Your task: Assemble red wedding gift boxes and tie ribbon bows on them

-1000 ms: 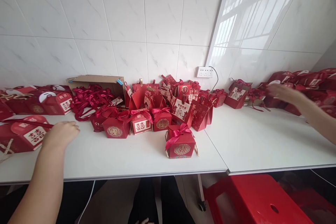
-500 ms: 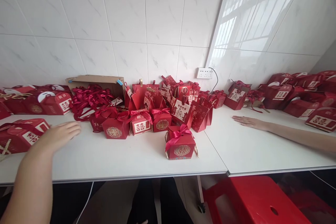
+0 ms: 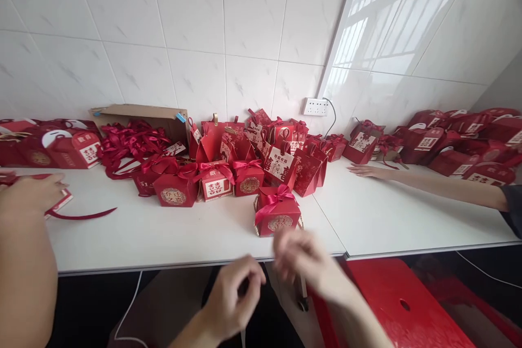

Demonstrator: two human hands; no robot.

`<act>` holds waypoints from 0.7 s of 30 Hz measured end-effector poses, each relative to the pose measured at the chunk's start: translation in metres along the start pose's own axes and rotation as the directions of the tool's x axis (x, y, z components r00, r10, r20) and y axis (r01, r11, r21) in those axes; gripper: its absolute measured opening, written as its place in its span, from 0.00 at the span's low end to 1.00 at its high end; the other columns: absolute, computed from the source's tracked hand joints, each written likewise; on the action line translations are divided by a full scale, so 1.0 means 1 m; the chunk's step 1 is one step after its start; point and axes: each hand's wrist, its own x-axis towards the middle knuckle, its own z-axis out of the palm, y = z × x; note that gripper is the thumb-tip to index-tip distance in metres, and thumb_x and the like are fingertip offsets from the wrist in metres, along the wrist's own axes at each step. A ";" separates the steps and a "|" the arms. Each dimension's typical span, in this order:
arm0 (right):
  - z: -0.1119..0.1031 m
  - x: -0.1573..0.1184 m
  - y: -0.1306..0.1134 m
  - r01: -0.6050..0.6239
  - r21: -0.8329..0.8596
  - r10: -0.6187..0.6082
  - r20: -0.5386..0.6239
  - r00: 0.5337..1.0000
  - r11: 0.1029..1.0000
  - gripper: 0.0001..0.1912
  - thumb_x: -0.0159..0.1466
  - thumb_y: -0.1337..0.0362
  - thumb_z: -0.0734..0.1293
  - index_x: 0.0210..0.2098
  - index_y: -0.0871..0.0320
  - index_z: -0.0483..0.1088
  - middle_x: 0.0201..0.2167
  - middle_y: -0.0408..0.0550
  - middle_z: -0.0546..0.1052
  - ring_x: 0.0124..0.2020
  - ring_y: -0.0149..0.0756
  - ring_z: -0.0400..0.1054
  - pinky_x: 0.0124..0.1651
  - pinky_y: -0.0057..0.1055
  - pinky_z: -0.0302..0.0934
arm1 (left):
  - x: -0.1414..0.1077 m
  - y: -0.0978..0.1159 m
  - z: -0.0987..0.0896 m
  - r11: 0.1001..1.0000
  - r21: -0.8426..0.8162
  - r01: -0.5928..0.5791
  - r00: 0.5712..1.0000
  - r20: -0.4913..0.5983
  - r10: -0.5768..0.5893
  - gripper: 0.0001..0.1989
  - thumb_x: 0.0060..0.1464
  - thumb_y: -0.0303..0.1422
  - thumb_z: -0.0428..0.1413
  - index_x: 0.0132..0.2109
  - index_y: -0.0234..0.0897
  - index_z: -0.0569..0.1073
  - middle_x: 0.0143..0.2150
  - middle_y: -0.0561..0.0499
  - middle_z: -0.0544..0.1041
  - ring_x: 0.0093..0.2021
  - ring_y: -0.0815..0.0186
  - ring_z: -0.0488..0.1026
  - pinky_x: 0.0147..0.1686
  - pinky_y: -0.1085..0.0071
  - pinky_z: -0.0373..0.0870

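Low in front of me, at the table's near edge, my left hand [image 3: 237, 292] hovers with loosely bent fingers. A gap shows between thumb and fingers, and I see nothing in it. To its right is my right hand [image 3: 297, 254], smeared by motion with fingers curled, so its grip is unclear. Nearest to it stands a red gift box [image 3: 279, 223] with a pink-red ribbon bow and a round gold emblem. My right hand overlaps the box's lower right corner in the picture; whether they touch I cannot tell.
Behind stand several red gift boxes [image 3: 176, 190], a ribbon heap [image 3: 134, 138] and a cardboard box [image 3: 171, 113]. More boxes [image 3: 426, 141] crowd the right. Other people's hands lie left [image 3: 35, 193] and right [image 3: 369, 172]. A red stool [image 3: 391, 288] is below the table.
My two hands have come up into view from below. The person's hand at left has moved further left onto a red box, whose ribbon now trails across the table. The view has shifted slightly.
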 end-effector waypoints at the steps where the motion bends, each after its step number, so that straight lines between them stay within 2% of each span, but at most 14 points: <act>1: -0.009 0.008 -0.001 0.035 -0.060 -0.041 -0.109 0.993 0.998 0.20 0.62 0.49 0.62 0.23 0.59 0.66 0.20 0.42 0.69 0.23 0.29 0.64 0.28 0.28 0.61 | 0.012 0.008 0.001 0.980 -0.201 -0.004 0.998 -0.057 -0.008 0.25 0.63 0.34 0.36 0.32 0.32 0.76 0.25 0.50 0.73 0.29 0.67 0.71 0.38 0.68 0.74; 2: -0.020 0.017 0.000 0.057 -0.151 -0.093 -0.240 0.966 0.987 0.20 0.61 0.49 0.61 0.23 0.58 0.66 0.21 0.43 0.70 0.25 0.31 0.65 0.31 0.30 0.62 | 0.026 0.013 0.003 0.915 -0.404 -0.002 0.991 -0.123 -0.053 0.20 0.62 0.35 0.40 0.34 0.34 0.75 0.29 0.49 0.75 0.33 0.66 0.73 0.36 0.71 0.73; 3: -0.032 0.027 0.004 0.056 -0.262 -0.158 -0.388 0.908 0.963 0.18 0.61 0.51 0.61 0.25 0.58 0.67 0.24 0.45 0.72 0.29 0.33 0.67 0.36 0.32 0.62 | 0.043 0.015 0.005 0.821 -0.572 0.006 0.977 -0.172 -0.126 0.14 0.60 0.36 0.44 0.38 0.35 0.73 0.35 0.47 0.76 0.38 0.65 0.73 0.38 0.71 0.73; 4: -0.043 0.037 0.011 0.017 -0.336 -0.174 -0.445 0.878 0.942 0.15 0.60 0.51 0.62 0.31 0.58 0.68 0.31 0.47 0.74 0.34 0.36 0.68 0.42 0.35 0.63 | 0.060 0.014 0.009 0.723 -0.690 0.027 0.962 -0.179 -0.206 0.12 0.58 0.37 0.48 0.43 0.35 0.71 0.42 0.45 0.75 0.44 0.63 0.73 0.42 0.68 0.72; 5: -0.052 0.045 0.021 -0.018 -0.365 -0.167 -0.468 0.868 0.931 0.16 0.59 0.52 0.62 0.36 0.58 0.69 0.37 0.50 0.75 0.40 0.39 0.69 0.45 0.38 0.62 | 0.076 0.012 0.014 0.655 -0.753 0.060 0.952 -0.155 -0.266 0.16 0.55 0.39 0.51 0.48 0.36 0.68 0.50 0.43 0.72 0.51 0.60 0.70 0.48 0.65 0.70; 6: -0.057 0.052 0.032 -0.042 -0.363 -0.139 -0.457 0.879 0.931 0.18 0.59 0.52 0.62 0.42 0.57 0.68 0.43 0.52 0.74 0.44 0.41 0.69 0.48 0.40 0.62 | 0.089 0.009 0.020 0.591 -0.799 0.111 0.957 -0.073 -0.280 0.19 0.54 0.40 0.52 0.51 0.37 0.66 0.55 0.42 0.69 0.57 0.58 0.66 0.53 0.62 0.66; 8: -0.056 0.058 0.055 -0.043 -0.338 -0.097 -0.387 0.917 0.940 0.21 0.60 0.52 0.62 0.48 0.56 0.65 0.49 0.54 0.72 0.49 0.42 0.67 0.50 0.42 0.62 | 0.107 0.005 0.033 0.511 -0.835 0.207 0.968 0.098 -0.231 0.23 0.52 0.41 0.53 0.54 0.38 0.64 0.61 0.42 0.63 0.63 0.56 0.59 0.60 0.58 0.58; 10: -0.045 0.057 0.073 -0.002 -0.323 -0.112 -0.334 0.936 0.946 0.22 0.61 0.52 0.61 0.51 0.55 0.63 0.52 0.54 0.70 0.52 0.42 0.66 0.53 0.43 0.61 | 0.112 0.003 0.042 0.517 -0.822 0.239 0.970 0.172 -0.174 0.23 0.51 0.40 0.54 0.53 0.39 0.66 0.61 0.43 0.61 0.64 0.56 0.56 0.63 0.57 0.52; 13: -0.024 0.050 0.085 0.062 -0.286 -0.163 -0.347 0.924 0.956 0.21 0.63 0.54 0.59 0.53 0.56 0.61 0.54 0.54 0.68 0.54 0.40 0.64 0.57 0.42 0.58 | 0.105 0.002 0.044 0.576 -0.794 0.195 0.979 0.120 -0.165 0.17 0.48 0.38 0.56 0.47 0.39 0.71 0.57 0.44 0.64 0.62 0.56 0.58 0.63 0.57 0.50; 15: -0.014 0.045 0.084 0.069 -0.230 -0.151 -0.358 0.922 0.971 0.20 0.63 0.54 0.59 0.51 0.56 0.61 0.53 0.54 0.69 0.52 0.40 0.66 0.54 0.40 0.61 | 0.099 -0.001 0.036 0.579 -0.788 0.209 0.975 0.121 -0.186 0.14 0.48 0.37 0.56 0.44 0.40 0.72 0.54 0.45 0.66 0.60 0.57 0.60 0.63 0.57 0.51; 18: -0.006 0.041 0.080 0.064 -0.141 -0.108 -0.335 0.936 0.988 0.17 0.61 0.54 0.61 0.47 0.56 0.62 0.49 0.52 0.70 0.48 0.39 0.68 0.47 0.35 0.64 | 0.093 -0.010 0.021 0.532 -0.785 0.317 0.948 0.246 -0.203 0.13 0.45 0.36 0.57 0.41 0.41 0.75 0.53 0.46 0.66 0.61 0.56 0.59 0.64 0.58 0.48; 21: -0.002 0.041 0.078 0.065 -0.088 -0.090 -0.311 0.946 0.994 0.15 0.60 0.53 0.63 0.40 0.56 0.60 0.43 0.48 0.70 0.41 0.35 0.69 0.41 0.31 0.64 | 0.090 -0.019 0.011 0.424 -0.806 0.414 0.910 0.366 -0.192 0.12 0.43 0.34 0.55 0.38 0.40 0.76 0.54 0.46 0.67 0.62 0.55 0.58 0.64 0.58 0.48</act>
